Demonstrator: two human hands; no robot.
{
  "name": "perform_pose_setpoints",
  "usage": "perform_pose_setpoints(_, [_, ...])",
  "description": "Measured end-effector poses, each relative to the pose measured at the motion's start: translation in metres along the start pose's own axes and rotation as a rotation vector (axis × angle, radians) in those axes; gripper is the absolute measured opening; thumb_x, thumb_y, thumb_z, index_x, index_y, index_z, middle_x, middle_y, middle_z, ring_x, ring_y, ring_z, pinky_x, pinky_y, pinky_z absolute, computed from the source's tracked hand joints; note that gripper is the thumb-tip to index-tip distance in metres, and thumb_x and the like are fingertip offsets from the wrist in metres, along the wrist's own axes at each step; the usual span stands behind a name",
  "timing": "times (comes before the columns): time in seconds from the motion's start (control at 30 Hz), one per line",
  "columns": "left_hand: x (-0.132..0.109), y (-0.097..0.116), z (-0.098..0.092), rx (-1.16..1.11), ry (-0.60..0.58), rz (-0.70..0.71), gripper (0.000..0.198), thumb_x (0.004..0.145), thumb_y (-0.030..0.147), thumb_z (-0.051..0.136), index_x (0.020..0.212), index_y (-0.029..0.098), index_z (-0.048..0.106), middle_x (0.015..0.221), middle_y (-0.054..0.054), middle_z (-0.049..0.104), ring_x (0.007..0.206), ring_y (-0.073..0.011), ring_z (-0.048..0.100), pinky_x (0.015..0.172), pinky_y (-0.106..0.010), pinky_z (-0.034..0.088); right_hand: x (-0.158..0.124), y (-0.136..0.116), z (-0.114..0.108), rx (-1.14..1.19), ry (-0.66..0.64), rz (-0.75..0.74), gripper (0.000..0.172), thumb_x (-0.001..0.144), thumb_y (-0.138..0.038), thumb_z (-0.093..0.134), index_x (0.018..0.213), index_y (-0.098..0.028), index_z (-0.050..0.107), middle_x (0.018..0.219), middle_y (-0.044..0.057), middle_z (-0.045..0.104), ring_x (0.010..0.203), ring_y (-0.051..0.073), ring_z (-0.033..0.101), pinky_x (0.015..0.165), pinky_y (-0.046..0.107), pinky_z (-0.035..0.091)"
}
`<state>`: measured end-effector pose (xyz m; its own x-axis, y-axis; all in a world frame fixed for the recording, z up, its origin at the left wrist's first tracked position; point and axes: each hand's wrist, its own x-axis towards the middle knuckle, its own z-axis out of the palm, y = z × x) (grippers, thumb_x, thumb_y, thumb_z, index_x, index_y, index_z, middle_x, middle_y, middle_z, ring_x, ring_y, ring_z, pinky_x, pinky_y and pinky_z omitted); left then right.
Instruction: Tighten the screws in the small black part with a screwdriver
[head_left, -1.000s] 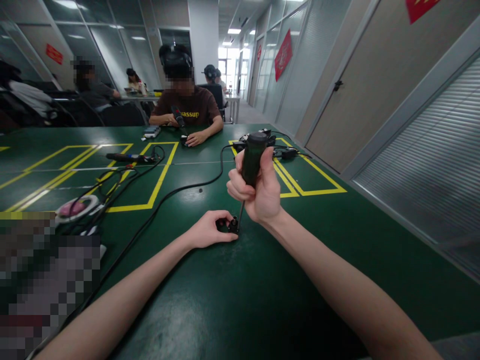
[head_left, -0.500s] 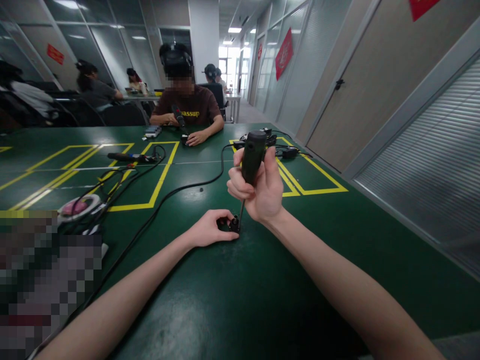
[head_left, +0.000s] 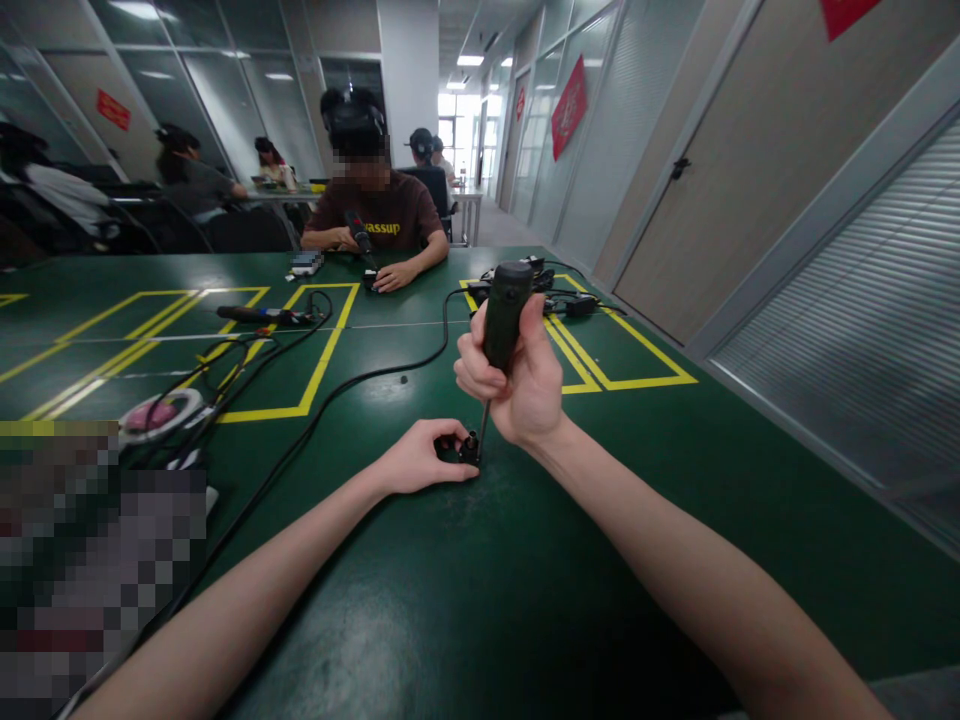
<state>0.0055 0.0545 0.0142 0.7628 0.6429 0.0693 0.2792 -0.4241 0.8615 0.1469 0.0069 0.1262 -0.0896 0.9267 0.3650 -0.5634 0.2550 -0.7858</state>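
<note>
Thumb and fingers of my left hand [head_left: 420,458] pinch a small black part [head_left: 469,449] against the green table. Its exact kind is too small to make out. My right hand [head_left: 529,385] is wrapped round the dark handle of a screwdriver [head_left: 507,318], held nearly upright. The thin shaft runs down from the fist, and its tip meets the right side of the black part; the exact contact point is hidden.
A black cable [head_left: 360,378] crosses the green table [head_left: 420,600] on my left. Beyond my right hand lies a bundle of black adapters [head_left: 577,305]. Another screwdriver-like tool [head_left: 259,314] and a white tape roll [head_left: 161,412] sit left. A co-worker [head_left: 379,215] sits opposite.
The right thumb and grip on the screwdriver handle have shifted very slightly. My left hand and the black part stay in place.
</note>
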Motion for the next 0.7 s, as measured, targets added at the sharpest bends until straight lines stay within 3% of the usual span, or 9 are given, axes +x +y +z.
perform_pose_setpoints(0.3, [0.0000, -0.0028, 0.0003, -0.003, 0.007, 0.005, 0.027, 0.074, 0.038, 0.080, 0.088, 0.016, 0.071, 0.082, 0.000, 0.068, 0.079, -0.0175, 0.060, 0.076, -0.029, 0.047, 0.0014, -0.0006, -0.0012, 0.015, -0.041, 0.022, 0.069, 0.086, -0.085, 0.050, 0.058, -0.021, 0.044, 0.042, -0.012, 0.023, 0.037, 0.004, 0.009, 0.037, 0.020, 0.008])
perform_pose_setpoints(0.57, [0.0005, -0.0030, 0.0004, 0.000, 0.005, -0.002, 0.029, 0.074, 0.039, 0.080, 0.089, 0.016, 0.070, 0.082, -0.001, 0.069, 0.078, -0.0178, 0.060, 0.076, -0.029, 0.048, -0.0001, 0.0019, -0.0038, 0.033, -0.013, -0.009, 0.058, 0.086, -0.079, 0.056, 0.073, -0.023, 0.052, 0.042, -0.014, 0.022, 0.037, 0.005, 0.007, 0.039, 0.019, 0.011])
perform_pose_setpoints(0.7, [0.0002, -0.0020, 0.0001, 0.001, 0.004, 0.001, 0.029, 0.074, 0.039, 0.080, 0.089, 0.016, 0.071, 0.082, -0.001, 0.069, 0.078, -0.0177, 0.059, 0.076, -0.029, 0.047, -0.0003, 0.0019, -0.0039, 0.033, -0.016, -0.019, 0.057, 0.084, -0.077, 0.062, 0.070, -0.023, 0.049, 0.043, -0.014, 0.021, 0.037, 0.005, 0.007, 0.039, 0.019, 0.011])
